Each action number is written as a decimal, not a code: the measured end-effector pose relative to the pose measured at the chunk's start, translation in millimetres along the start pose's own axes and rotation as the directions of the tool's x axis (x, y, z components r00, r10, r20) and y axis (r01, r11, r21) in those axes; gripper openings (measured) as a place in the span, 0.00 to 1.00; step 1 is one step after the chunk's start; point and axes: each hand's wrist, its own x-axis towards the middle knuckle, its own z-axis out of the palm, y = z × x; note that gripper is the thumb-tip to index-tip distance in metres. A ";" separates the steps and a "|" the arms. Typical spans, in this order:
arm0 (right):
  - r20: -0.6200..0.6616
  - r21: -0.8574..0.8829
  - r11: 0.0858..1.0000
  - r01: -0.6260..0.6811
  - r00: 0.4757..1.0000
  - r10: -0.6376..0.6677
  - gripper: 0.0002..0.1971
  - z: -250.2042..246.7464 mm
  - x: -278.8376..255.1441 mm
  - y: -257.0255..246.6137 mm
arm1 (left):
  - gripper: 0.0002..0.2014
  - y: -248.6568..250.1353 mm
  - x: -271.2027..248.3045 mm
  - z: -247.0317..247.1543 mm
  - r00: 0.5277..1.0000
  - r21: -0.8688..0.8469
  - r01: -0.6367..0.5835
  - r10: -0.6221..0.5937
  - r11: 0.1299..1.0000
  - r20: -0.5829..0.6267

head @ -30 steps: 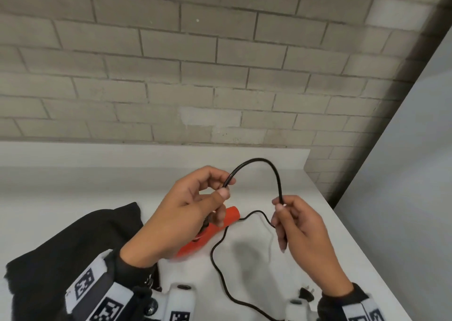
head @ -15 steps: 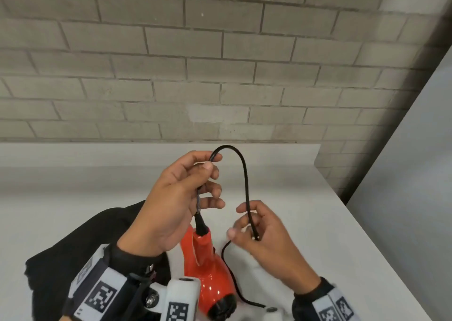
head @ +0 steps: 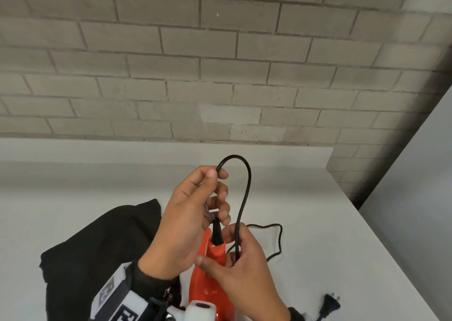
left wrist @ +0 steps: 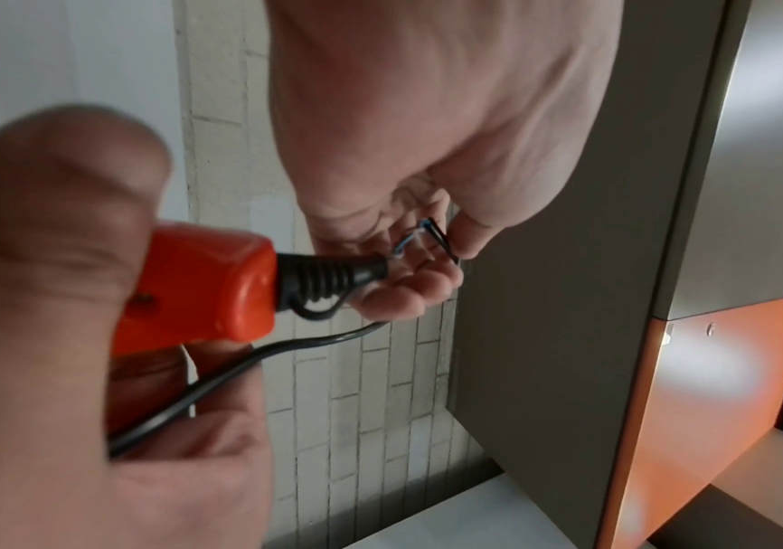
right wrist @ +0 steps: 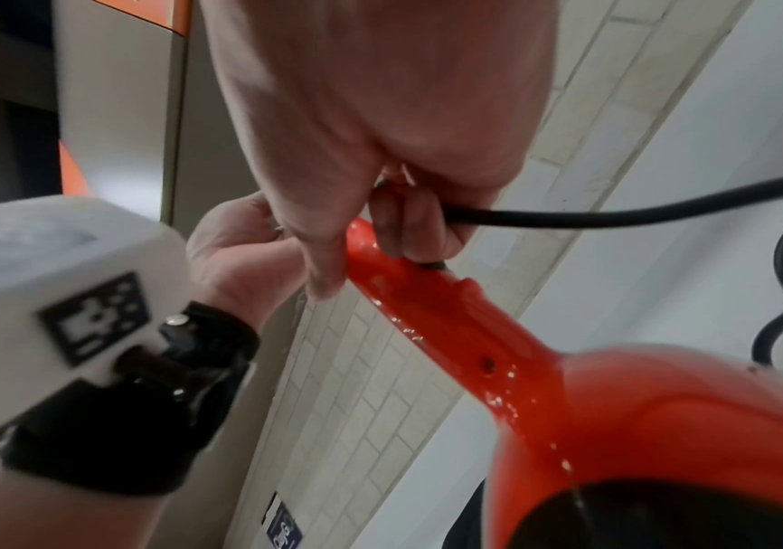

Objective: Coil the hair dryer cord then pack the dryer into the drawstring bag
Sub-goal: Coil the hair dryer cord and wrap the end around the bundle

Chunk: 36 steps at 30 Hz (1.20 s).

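In the head view a red-orange hair dryer (head: 212, 275) is held handle-up above the white table (head: 305, 223). My left hand (head: 217, 175) pinches the black cord (head: 245, 191) just above the ribbed strain relief (head: 217, 235), and the cord arches over in a loop. My right hand (head: 220, 250) grips the handle with the cord's descending run pressed against it. In the left wrist view the handle end (left wrist: 201, 282) sits under the right thumb. The right wrist view shows fingers (right wrist: 408, 226) curled round cord and handle (right wrist: 451, 315). The black drawstring bag (head: 97, 247) lies at the left.
The rest of the cord (head: 278, 242) snakes loose over the table to the plug (head: 330, 303) near the front right edge. A brick wall (head: 220, 76) stands behind the table, and a grey panel (head: 415, 198) closes the right side.
My right hand has slid down the cord and closed round the dryer handle. The loop between the hands has grown taller and narrower. The loose cord has shifted on the table.
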 end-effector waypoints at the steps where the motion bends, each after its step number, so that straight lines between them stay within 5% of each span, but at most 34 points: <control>1: 0.004 -0.018 1.000 -0.007 1.000 0.007 0.23 1.5 -3.1 -0.2 | 0.11 -1.9 -1.5 0.6 1.000 -0.001 0.008 -0.008 1.000 -0.006; 7: 0.095 -0.020 0.999 0.043 0.995 -0.041 0.18 -17.0 -15.8 -6.2 | 0.11 -6.3 -9.9 -1.3 0.998 -0.114 0.042 -0.047 0.993 -0.040; 10: -0.021 0.086 0.996 0.037 0.999 -0.035 0.06 -37.6 -7.0 -4.5 | 0.11 -4.3 -11.2 -5.8 0.998 -0.122 0.031 -0.037 0.992 -0.048; 14: -0.228 -0.209 0.969 0.135 0.956 -0.183 0.08 -67.1 -2.6 -3.5 | 0.10 -3.6 -12.4 -9.1 0.998 -0.126 0.019 -0.027 0.992 -0.058; 19: -0.014 -0.625 0.758 0.186 0.969 -0.248 0.05 -84.0 -9.1 -3.0 | 0.11 -4.4 -12.0 -9.7 0.997 -0.127 0.003 -0.013 0.992 -0.079; 24: 0.258 -0.756 0.505 0.416 0.899 -0.355 0.06 -90.2 -25.4 -35.7 | 0.15 -5.4 -9.7 -10.4 0.996 -0.100 -0.026 0.016 0.995 -0.093; 31: 0.467 -0.677 0.410 0.611 0.787 -0.403 0.07 -91.6 -35.5 -79.1 | 0.16 -9.5 -11.5 -3.8 0.994 -0.082 -0.063 0.055 0.995 -0.089; 36: 0.480 -0.558 0.500 0.663 0.749 -0.458 0.07 -80.7 -23.0 -84.9 | 0.15 -15.6 -14.6 2.0 0.994 -0.064 -0.101 0.099 0.993 -0.035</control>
